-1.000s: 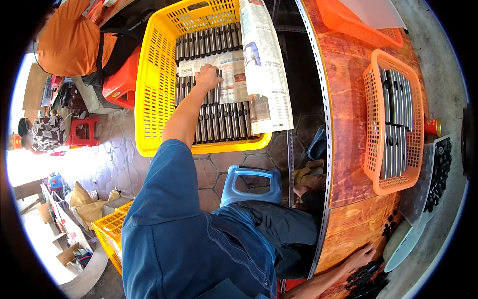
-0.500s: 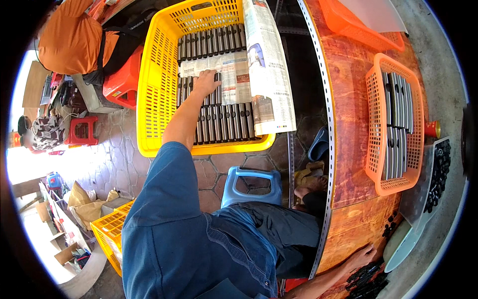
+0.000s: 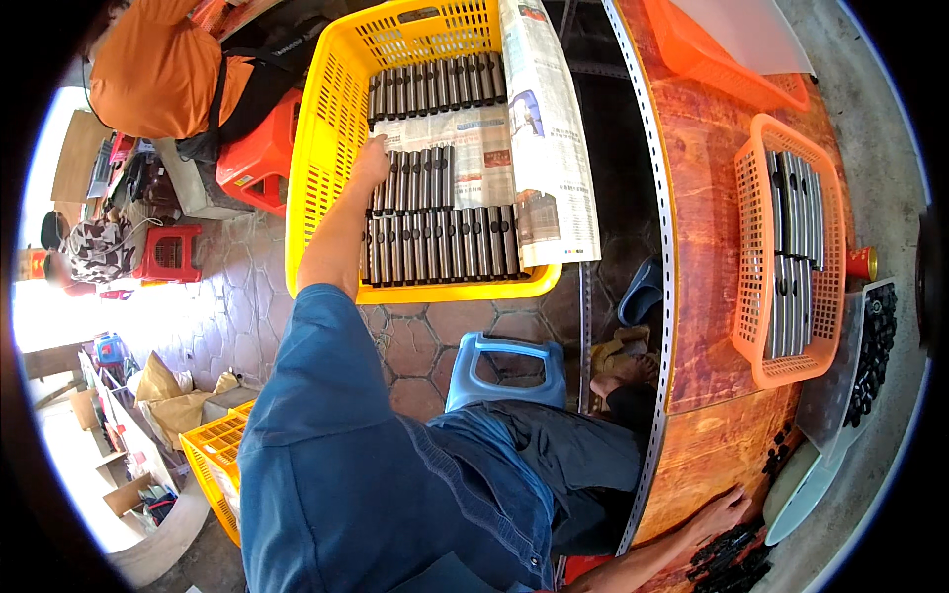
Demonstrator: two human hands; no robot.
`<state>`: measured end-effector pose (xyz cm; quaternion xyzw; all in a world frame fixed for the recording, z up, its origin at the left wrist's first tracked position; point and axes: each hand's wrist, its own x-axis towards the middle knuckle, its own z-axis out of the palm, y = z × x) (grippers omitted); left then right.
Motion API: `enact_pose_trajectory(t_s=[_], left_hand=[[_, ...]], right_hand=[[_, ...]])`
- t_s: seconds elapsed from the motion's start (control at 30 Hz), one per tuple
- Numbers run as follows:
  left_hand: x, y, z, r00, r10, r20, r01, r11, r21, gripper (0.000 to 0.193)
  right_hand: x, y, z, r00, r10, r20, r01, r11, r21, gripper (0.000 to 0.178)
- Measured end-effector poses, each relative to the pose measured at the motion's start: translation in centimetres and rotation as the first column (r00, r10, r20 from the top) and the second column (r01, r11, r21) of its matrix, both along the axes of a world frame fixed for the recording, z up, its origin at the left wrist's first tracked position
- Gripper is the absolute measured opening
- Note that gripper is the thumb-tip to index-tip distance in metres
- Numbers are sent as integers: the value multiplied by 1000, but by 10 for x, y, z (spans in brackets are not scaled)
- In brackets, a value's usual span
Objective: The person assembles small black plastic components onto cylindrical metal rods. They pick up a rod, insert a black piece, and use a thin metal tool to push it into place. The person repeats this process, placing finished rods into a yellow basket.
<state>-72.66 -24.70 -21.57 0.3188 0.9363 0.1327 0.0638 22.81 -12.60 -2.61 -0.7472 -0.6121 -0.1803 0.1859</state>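
My left hand (image 3: 371, 163) is inside a yellow plastic crate (image 3: 308, 188), at the left end of the middle row of dark metal tubes (image 3: 419, 180). Its fingers are mostly hidden, and I cannot tell whether they grip a tube. A fuller row of tubes (image 3: 445, 245) lies nearer me, another row (image 3: 435, 83) farther off. Newspaper (image 3: 484, 138) lines the crate and hangs over its right side. On the wooden table, my right hand (image 3: 720, 514) lies open with loosely stretched fingers, beside a heap of small black parts (image 3: 732, 558).
An orange basket (image 3: 748, 237) of metal tubes stands on the table (image 3: 707, 326), near a clear tray of black pieces (image 3: 872, 346). A blue stool (image 3: 506, 371) is before me. A person in orange (image 3: 153, 74) sits at the far left by a red stool (image 3: 259, 163).
My left hand has moved left along the middle row, from its right end to its left end, uncovering the tubes there. The view has shifted slightly. My right hand stays put.
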Motion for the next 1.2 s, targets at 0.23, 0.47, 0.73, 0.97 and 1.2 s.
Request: enact_pose_trajectory(t_s=[0.23,0.47,0.73,0.97,1.2], left_hand=[[-8,-19,24,989,-94,112,118,965,-233,55],[-16,-8,18,987,-155,35,159,972,-176,55],[26,50,50,919,-360,-162,394,871,294,40],[144,126,191,944,-331,-12,245,674,697,35],[321,213,313,521,-815,-255,711,249,658,27]], right_hand=[[-17,-2,8,989,-125,-83,116,988,-101,48],[-23,-4,11,991,-64,-120,55,996,-76,43],[-17,-8,14,994,-58,-92,50,995,-90,36],[-66,-5,44,997,-50,-52,45,995,-94,29],[-51,-15,37,946,42,-322,-58,998,-40,22]])
